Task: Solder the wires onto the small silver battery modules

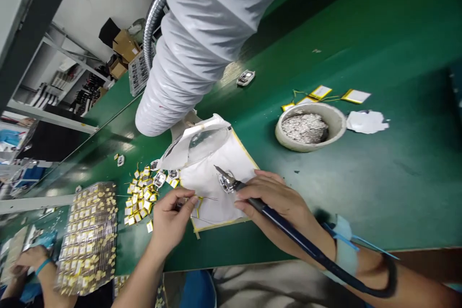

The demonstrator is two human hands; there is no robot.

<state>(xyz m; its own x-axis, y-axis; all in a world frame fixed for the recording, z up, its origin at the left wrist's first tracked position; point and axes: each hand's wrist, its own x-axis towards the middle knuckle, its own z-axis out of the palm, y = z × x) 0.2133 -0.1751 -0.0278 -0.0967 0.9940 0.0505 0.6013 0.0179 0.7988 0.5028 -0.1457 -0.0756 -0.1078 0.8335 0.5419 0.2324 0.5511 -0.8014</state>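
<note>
My right hand [276, 202] is wrapped round a soldering iron [267, 209], its tip pointing up and left. That tip is over a small white-cased circuit board [226, 181] on a white sheet [216, 214]; whether they touch I cannot tell. Thumb and forefinger of my left hand [176, 219] pinch a small yellow-edged battery [198, 206] over the sheet's left part. Thin wires extend from it toward the board, and my fingers partly hide it. A round clear magnifier lens [207, 144] stands tilted at the sheet's far side.
Yellow-edged batteries [139, 197] lie heaped left of the sheet, beside a loaded battery tray [88, 236]. A bowl of silvery material [310, 147] stands right. A ribbed white duct [195, 53] hangs over the green bench. Another person's hands [32, 257] are at far left.
</note>
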